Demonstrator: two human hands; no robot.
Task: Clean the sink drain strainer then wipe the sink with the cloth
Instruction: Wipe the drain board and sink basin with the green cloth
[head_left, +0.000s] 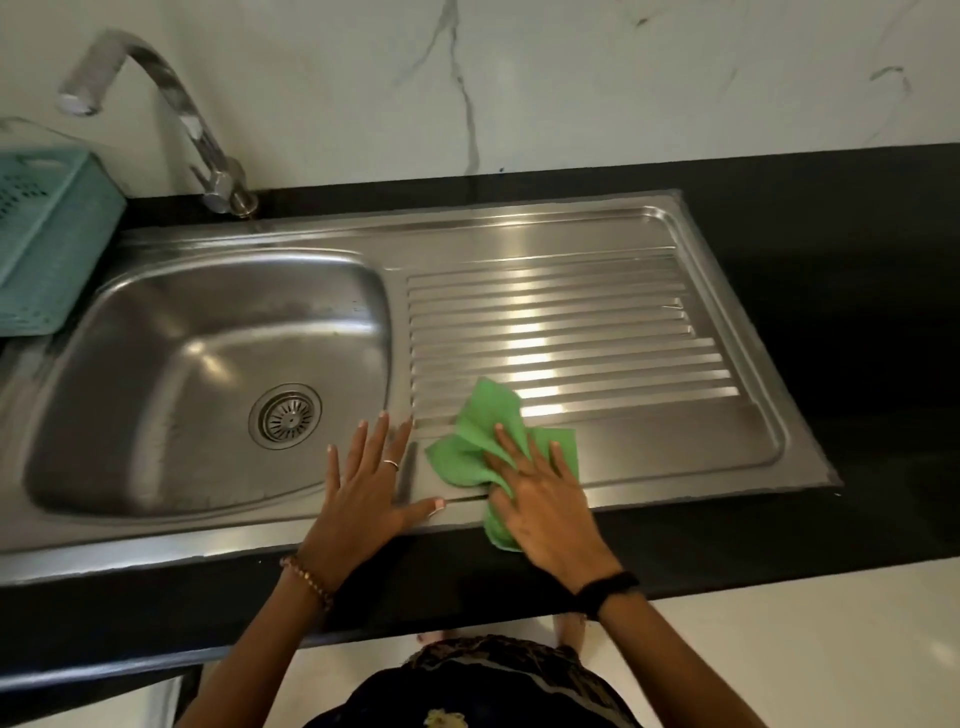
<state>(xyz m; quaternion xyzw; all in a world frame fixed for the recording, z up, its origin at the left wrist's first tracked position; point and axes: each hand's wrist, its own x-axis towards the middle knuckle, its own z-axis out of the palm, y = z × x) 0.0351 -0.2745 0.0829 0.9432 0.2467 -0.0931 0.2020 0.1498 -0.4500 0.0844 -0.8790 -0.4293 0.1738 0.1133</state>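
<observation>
Fingers (503, 441) of the right hand (540, 504) lie spread, pressing the green cloth (475, 441) flat on the drainboard's near edge. Left hand (363, 483) rests splayed on the sink (753, 415) rim, holding nothing. Strainer (285, 415) sits in the drain; no writing is readable.
</observation>
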